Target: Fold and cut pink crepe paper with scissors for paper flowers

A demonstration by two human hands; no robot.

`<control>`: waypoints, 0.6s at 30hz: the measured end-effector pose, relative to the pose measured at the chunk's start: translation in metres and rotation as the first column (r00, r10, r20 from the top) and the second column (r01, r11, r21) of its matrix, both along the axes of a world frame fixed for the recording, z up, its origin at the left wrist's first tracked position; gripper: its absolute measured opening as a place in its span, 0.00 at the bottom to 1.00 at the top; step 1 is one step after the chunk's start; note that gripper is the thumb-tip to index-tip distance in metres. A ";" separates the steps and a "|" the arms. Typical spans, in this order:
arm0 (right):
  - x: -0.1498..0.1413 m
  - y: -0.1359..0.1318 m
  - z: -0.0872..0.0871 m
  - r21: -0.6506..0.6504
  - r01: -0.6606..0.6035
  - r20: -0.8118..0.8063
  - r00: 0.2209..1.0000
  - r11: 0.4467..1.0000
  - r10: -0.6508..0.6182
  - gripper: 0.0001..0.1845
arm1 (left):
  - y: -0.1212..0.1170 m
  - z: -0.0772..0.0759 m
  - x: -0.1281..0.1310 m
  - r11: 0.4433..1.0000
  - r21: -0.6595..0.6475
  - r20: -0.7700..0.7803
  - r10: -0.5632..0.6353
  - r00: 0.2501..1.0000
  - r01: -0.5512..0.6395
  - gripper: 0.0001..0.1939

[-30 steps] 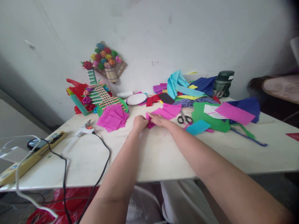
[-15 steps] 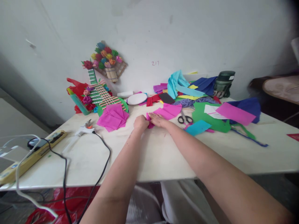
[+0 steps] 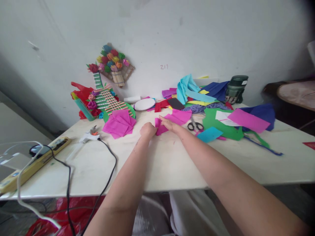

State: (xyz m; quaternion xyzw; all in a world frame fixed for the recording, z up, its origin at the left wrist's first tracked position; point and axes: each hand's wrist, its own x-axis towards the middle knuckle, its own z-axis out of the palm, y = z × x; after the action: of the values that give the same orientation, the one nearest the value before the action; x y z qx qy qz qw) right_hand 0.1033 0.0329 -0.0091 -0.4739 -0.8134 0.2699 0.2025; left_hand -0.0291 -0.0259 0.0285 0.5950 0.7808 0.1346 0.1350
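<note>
A strip of bright pink crepe paper (image 3: 180, 116) lies on the table in front of me, its left end folded up. At that folded end my left hand (image 3: 148, 129) is closed, its fingertips gripping the paper's edge. My right hand (image 3: 169, 125) rests over the strip just to the right, index finger stretched out and apart from the thumb; its other fingers are partly hidden. Black-handled scissors (image 3: 195, 126) lie right of the strip. To the left sits a stack of pink crepe paper pieces (image 3: 119, 124).
A white glue gun (image 3: 90, 136) with a black cord and a yellow power strip (image 3: 52, 150) lie at left. Behind stand a flower-decorated guitar craft (image 3: 103, 98) and a white oval disc (image 3: 144, 104). Coloured paper (image 3: 214, 123) and a dark green bottle (image 3: 236, 88) occupy the right.
My right hand's fingers have drawn back slightly from the fold, showing more of the folded pink end. My left hand has stayed at the paper's left edge.
</note>
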 end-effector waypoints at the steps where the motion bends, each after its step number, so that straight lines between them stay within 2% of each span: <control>1: 0.000 0.001 -0.001 0.005 0.000 0.003 1.000 1.000 0.000 0.37 | 0.000 0.000 0.000 1.000 0.001 0.007 0.001 1.000 -0.001 0.16; 6: -0.001 0.000 -0.001 0.009 0.030 -0.003 1.000 1.000 -0.030 0.37 | -0.002 0.001 0.004 0.999 0.032 0.043 0.012 0.999 -0.013 0.09; 12: 0.001 0.004 -0.002 0.061 0.060 -0.005 0.998 0.996 -0.060 0.37 | -0.005 0.004 0.004 0.983 0.185 0.039 -0.013 0.999 0.005 0.08; 16: 0.001 0.003 0.001 0.052 0.111 -0.119 0.987 0.992 -0.104 0.37 | 0.000 -0.001 0.001 0.958 0.284 0.123 -0.076 0.990 0.038 0.06; 18: 0.000 0.002 0.002 0.049 0.162 -0.230 0.962 0.986 -0.147 0.36 | 0.005 -0.006 -0.002 0.951 0.310 0.220 -0.079 0.972 0.008 0.03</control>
State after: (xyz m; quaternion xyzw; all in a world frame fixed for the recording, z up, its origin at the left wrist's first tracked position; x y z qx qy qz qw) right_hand 0.1036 0.0345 -0.0068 -0.4950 -0.7544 0.2777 0.3297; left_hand -0.0309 -0.0208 0.0225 0.6063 0.7161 0.3191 0.1334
